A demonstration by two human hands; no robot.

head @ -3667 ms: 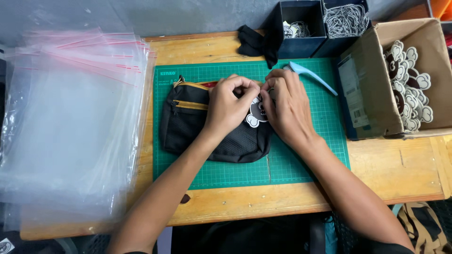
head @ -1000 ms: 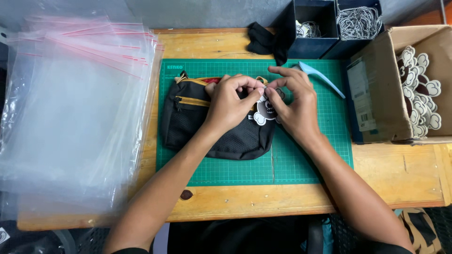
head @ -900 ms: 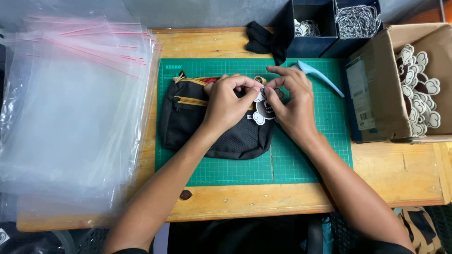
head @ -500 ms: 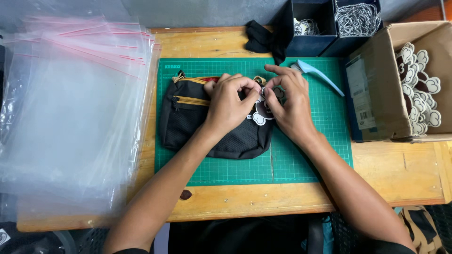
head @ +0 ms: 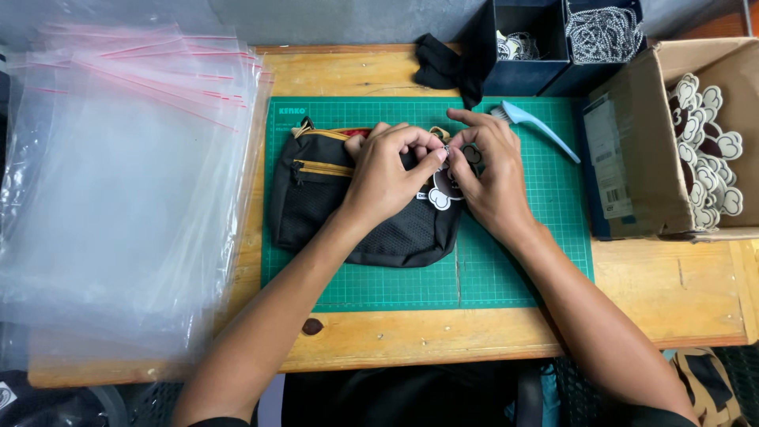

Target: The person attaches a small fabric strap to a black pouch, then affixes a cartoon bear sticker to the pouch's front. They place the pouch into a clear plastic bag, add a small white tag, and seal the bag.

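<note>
One black fabric pouch with yellow zips and one white-edged charm are pinched by the left hand and right hand, two in all.

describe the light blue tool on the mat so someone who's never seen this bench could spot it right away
Start at the green cutting mat in the middle of the wooden table. At its top right corner, between the right hand and the cardboard box, lies the brush. It is the only pale blue thing there, slim and slanted.
</note>
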